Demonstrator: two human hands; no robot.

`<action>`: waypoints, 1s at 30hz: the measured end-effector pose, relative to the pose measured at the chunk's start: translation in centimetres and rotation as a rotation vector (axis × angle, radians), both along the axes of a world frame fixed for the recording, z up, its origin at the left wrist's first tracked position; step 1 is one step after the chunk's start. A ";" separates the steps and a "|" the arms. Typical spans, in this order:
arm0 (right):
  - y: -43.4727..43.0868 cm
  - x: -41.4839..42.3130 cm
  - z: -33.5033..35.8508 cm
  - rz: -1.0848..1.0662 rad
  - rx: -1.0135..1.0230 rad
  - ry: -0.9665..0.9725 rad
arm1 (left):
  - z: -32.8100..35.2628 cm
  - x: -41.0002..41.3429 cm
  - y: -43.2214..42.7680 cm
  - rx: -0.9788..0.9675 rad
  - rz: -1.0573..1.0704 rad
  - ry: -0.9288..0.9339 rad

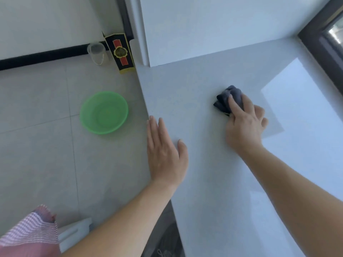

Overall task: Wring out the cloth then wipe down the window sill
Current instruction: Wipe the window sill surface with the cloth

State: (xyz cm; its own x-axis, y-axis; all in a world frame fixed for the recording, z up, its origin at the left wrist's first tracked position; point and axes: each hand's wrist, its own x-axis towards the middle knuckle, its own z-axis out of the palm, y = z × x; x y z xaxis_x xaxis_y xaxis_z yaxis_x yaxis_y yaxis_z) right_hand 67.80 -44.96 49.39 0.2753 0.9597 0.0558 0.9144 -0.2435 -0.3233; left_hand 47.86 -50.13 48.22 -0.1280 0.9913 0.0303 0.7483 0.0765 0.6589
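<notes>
now the right hand reaches forward, arm extended, its grip curled over the dark bunched cloth and pressing it on the white window sill mid-surface. the left hand lies flat at the sill's left edge, grip spread, fingers straight, holding nothing.

No words or numbers can be read here. The black and yellow box standing on the floor by the wall has a red stripe and a round gold badge on its front. The badge is too blurry to show any letters.
</notes>
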 end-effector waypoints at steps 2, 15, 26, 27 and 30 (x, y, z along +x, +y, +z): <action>-0.7 -2.8 -0.3 0.243 0.048 -0.018 | -0.3 0.0 -0.2 0.002 0.011 0.001; 9.9 -9.8 0.5 0.334 -0.006 0.000 | -0.7 -0.2 -0.7 0.004 -0.024 0.159; 11.9 -8.8 0.3 0.223 0.006 -0.012 | -0.8 -0.4 -0.8 -0.011 0.000 0.043; 11.4 -10.5 0.3 0.375 0.025 -0.033 | -0.7 -0.4 -0.8 -0.011 0.001 0.044; 11.4 -12.6 -0.1 0.739 0.025 -0.069 | -0.5 -0.3 -0.8 -0.019 0.010 0.029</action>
State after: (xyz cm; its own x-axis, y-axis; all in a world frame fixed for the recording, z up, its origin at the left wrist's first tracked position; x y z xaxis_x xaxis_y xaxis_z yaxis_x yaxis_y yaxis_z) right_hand 55.25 -33.58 49.29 -0.4465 0.8917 0.0744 0.8554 0.4498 -0.2569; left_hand 47.54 -50.95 47.69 -0.1377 0.9903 0.0153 0.7661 0.0967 0.6354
